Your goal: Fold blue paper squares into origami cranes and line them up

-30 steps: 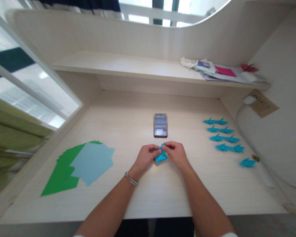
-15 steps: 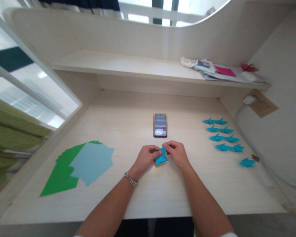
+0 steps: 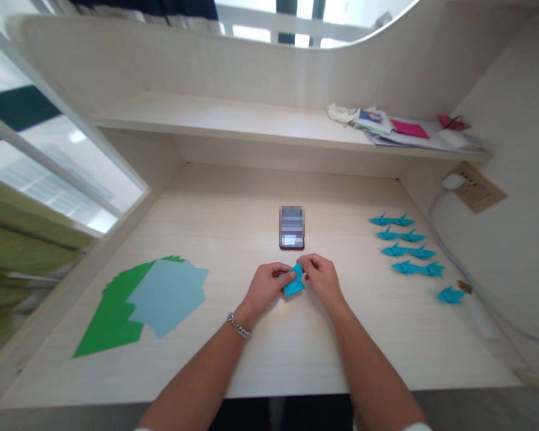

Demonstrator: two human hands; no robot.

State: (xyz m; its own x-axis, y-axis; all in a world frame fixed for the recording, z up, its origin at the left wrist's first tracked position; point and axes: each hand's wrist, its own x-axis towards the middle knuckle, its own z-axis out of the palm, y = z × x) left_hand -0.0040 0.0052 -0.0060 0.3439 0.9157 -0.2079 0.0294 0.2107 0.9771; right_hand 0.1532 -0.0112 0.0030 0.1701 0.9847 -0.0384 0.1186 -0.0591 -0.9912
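Note:
A small folded piece of blue origami paper (image 3: 295,287) is held between my two hands above the middle of the desk. My left hand (image 3: 269,283) pinches it from the left, thumb on top, with a chain bracelet at the wrist. At its upper right corner, the thumb and fingers of my right hand (image 3: 318,273) are closed on the paper. Just beyond my hands lies a phone (image 3: 291,227), its screen blurred. Several finished blue paper figures (image 3: 417,269) stand in rows on the right, with a single one (image 3: 450,295) nearer to me.
On the left, light blue paper sheets (image 3: 170,296) overlap green sheets (image 3: 108,323). A shelf (image 3: 251,124) spans the back, bearing papers and a pink sheet (image 3: 409,129). A cable (image 3: 458,260) runs down the right wall from a socket (image 3: 480,187).
My right fingers have shifted slightly, and the top corner of the blue paper now stands a little higher. My left hand keeps its grip almost unmoved.

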